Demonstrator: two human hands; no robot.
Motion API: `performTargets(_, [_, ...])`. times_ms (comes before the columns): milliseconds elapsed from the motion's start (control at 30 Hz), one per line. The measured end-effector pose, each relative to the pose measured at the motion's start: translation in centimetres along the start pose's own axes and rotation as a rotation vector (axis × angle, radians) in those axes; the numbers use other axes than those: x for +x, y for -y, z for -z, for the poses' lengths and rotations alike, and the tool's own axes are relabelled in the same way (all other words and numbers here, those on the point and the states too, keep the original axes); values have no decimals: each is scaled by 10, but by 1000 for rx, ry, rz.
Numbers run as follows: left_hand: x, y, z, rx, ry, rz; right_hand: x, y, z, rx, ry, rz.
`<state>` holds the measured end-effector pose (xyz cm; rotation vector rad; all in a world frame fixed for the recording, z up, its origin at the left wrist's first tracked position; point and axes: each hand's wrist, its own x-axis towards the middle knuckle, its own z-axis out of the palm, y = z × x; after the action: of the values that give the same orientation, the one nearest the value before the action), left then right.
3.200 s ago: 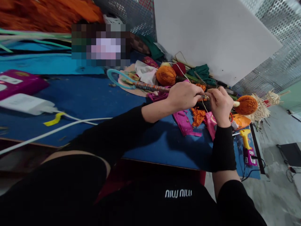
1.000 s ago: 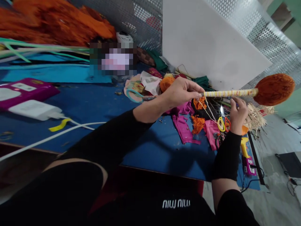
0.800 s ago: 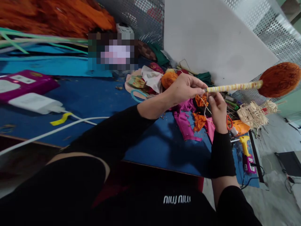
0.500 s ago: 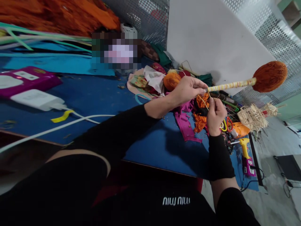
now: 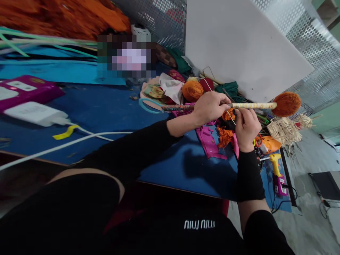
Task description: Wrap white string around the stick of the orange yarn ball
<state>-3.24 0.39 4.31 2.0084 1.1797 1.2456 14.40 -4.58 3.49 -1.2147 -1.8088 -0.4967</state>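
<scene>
A long stick (image 5: 253, 105) lies level across both hands, its right part wrapped in pale yellow and white strip, its left part dark and patterned. An orange-brown ball (image 5: 287, 104) sits on its right end. My left hand (image 5: 211, 106) is closed round the stick near the middle, thumb and fingers pinching where the pale wrapping begins. Just right of it, my right hand (image 5: 247, 127) is closed below the wrapped part, fingertips against the stick. A thin pale yellow strand (image 5: 231, 118) hangs between the two hands.
The blue table (image 5: 106, 106) bears an orange ball (image 5: 193, 90), magenta fabric scraps (image 5: 208, 141), crumpled orange paper (image 5: 225, 137), a yellow glue gun (image 5: 276, 164) and a stick model (image 5: 284, 131). White cables (image 5: 79, 141) and a purple power strip (image 5: 29, 90) are on the left.
The stick has swung from slanting up to the right to nearly level, and its ball has moved left and down. Its dark left part now shows beyond my left hand.
</scene>
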Motion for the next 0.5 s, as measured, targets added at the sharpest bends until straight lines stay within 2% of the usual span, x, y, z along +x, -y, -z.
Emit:
performTargets(133, [-8, -10, 1, 224, 55, -32, 3, -8, 3, -96, 6, 25])
performTargets(267, [-14, -16, 0, 355, 103, -86, 7, -15, 2, -76, 39, -13])
performTargets(500, [-18, -7, -3, 452, 145, -341, 13, -19, 7, -78, 207, -98])
